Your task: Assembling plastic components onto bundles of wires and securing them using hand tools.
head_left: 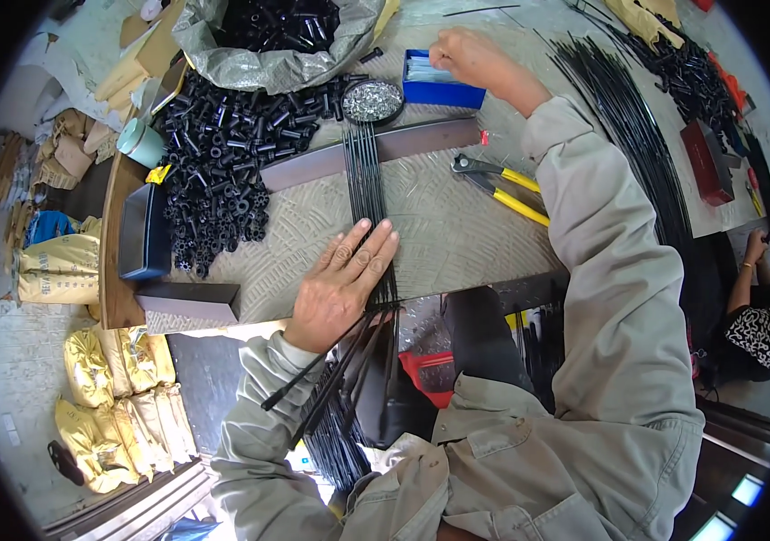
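My left hand [340, 281] lies flat with its fingers stretched out over a bundle of thin black rods [363, 176]. The rods run across the table's near edge, and their lower ends hang over my lap. Their far ends rest over a long grey bar [439, 137], close to a round dish of small silvery pieces [372, 101]. My right hand [470, 59] is at the blue box [443, 94], its fingers bent together over the thin pale pieces inside. What those fingertips hold is hidden. Yellow-handled pincers [504, 185] lie below that forearm.
A heap of black tubular parts [223, 149] covers the table's left, below a grey sack [268, 68] of similar parts. More black rods [624, 131] and a dark red box [707, 162] lie at right. Another person's arm [745, 275] shows at far right. Yellow sacks [101, 397] stand lower left.
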Action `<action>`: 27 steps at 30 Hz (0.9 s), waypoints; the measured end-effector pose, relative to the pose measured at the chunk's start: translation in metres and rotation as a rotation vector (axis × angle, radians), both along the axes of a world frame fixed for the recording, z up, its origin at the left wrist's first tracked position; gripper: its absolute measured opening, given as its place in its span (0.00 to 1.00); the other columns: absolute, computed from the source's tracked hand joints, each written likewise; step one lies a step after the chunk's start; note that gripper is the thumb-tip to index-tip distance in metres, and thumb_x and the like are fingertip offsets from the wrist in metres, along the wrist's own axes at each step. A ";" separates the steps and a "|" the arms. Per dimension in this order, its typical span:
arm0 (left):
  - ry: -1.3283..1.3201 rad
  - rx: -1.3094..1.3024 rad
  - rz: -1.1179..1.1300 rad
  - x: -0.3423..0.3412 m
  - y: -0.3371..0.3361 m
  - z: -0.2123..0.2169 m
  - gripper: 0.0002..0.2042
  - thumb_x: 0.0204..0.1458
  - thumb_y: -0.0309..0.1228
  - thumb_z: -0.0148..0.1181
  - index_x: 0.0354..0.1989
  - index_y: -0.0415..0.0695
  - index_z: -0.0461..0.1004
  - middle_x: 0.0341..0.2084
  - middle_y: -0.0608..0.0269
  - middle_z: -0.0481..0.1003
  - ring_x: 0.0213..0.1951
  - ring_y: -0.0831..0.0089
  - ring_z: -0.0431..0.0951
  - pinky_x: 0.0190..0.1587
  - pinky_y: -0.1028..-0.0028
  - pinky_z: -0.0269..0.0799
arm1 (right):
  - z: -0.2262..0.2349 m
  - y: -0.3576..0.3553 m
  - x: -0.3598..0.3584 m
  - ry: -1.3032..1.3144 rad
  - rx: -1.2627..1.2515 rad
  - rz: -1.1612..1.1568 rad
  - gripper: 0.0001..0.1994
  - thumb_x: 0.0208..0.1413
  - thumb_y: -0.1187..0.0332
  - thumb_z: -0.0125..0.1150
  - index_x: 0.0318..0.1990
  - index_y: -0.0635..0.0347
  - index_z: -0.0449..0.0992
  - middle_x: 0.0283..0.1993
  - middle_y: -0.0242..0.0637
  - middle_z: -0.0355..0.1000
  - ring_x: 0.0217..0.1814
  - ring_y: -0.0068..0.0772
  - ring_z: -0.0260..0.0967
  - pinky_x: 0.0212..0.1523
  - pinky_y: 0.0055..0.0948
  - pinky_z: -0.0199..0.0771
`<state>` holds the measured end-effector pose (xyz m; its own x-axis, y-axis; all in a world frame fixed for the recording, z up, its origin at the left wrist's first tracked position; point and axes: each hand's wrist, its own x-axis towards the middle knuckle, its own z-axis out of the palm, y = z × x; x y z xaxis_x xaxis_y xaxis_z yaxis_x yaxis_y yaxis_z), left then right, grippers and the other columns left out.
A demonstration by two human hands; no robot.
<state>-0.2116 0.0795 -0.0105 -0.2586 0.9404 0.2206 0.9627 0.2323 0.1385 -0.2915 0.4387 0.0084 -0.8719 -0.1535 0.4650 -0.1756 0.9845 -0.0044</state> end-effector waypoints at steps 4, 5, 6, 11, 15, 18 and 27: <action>0.114 -0.030 0.064 0.001 0.003 -0.001 0.32 0.43 0.44 0.51 0.58 0.44 0.57 0.59 0.59 0.56 0.60 0.58 0.55 0.58 0.64 0.55 | 0.001 -0.011 0.010 0.164 -0.027 -0.057 0.02 0.46 0.72 0.54 0.28 0.59 0.71 0.29 0.37 0.67 0.32 0.45 0.68 0.31 0.38 0.66; 0.113 -0.032 0.064 0.001 0.003 0.000 0.32 0.43 0.44 0.51 0.58 0.44 0.57 0.59 0.59 0.56 0.60 0.58 0.55 0.58 0.64 0.55 | 0.004 -0.021 0.014 0.194 -0.072 -0.096 0.03 0.46 0.71 0.54 0.29 0.58 0.71 0.29 0.37 0.67 0.32 0.45 0.68 0.31 0.38 0.66; 0.061 -0.027 0.046 0.001 0.004 0.003 0.31 0.44 0.42 0.51 0.58 0.44 0.57 0.59 0.58 0.56 0.60 0.58 0.55 0.58 0.63 0.55 | 0.007 -0.030 0.020 0.228 -0.115 -0.136 0.03 0.47 0.71 0.54 0.30 0.57 0.72 0.29 0.36 0.68 0.32 0.44 0.68 0.31 0.38 0.66; -0.045 -0.011 0.038 0.001 0.006 0.006 0.27 0.45 0.33 0.47 0.58 0.42 0.57 0.58 0.55 0.56 0.60 0.57 0.56 0.58 0.63 0.55 | -0.008 -0.087 0.046 0.050 -0.397 0.218 0.04 0.49 0.68 0.53 0.32 0.52 0.74 0.30 0.35 0.69 0.32 0.44 0.69 0.30 0.39 0.67; 0.001 -0.016 0.046 -0.001 0.006 0.000 0.26 0.46 0.27 0.44 0.58 0.40 0.58 0.58 0.55 0.57 0.59 0.57 0.57 0.58 0.63 0.55 | -0.015 -0.094 0.051 -0.055 -0.319 0.119 0.05 0.49 0.67 0.52 0.30 0.49 0.75 0.31 0.37 0.70 0.32 0.44 0.70 0.28 0.40 0.68; 0.024 -0.022 0.047 -0.001 0.006 0.000 0.26 0.45 0.25 0.43 0.57 0.39 0.58 0.58 0.55 0.57 0.59 0.57 0.57 0.58 0.63 0.56 | -0.015 -0.093 0.051 -0.048 -0.294 0.063 0.05 0.49 0.67 0.52 0.30 0.48 0.76 0.30 0.38 0.69 0.31 0.44 0.70 0.28 0.40 0.68; 0.014 -0.043 0.057 -0.001 0.008 -0.001 0.25 0.46 0.28 0.45 0.57 0.39 0.58 0.57 0.54 0.58 0.59 0.56 0.57 0.58 0.63 0.56 | -0.018 -0.098 0.044 -0.027 -0.241 0.031 0.06 0.48 0.69 0.53 0.30 0.48 0.76 0.29 0.38 0.68 0.29 0.43 0.70 0.25 0.39 0.67</action>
<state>-0.2129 0.0874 -0.0119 -0.3087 0.9330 0.1849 0.9497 0.2917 0.1135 -0.2470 0.3410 -0.0093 -0.8812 -0.0676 0.4679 -0.2021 0.9486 -0.2435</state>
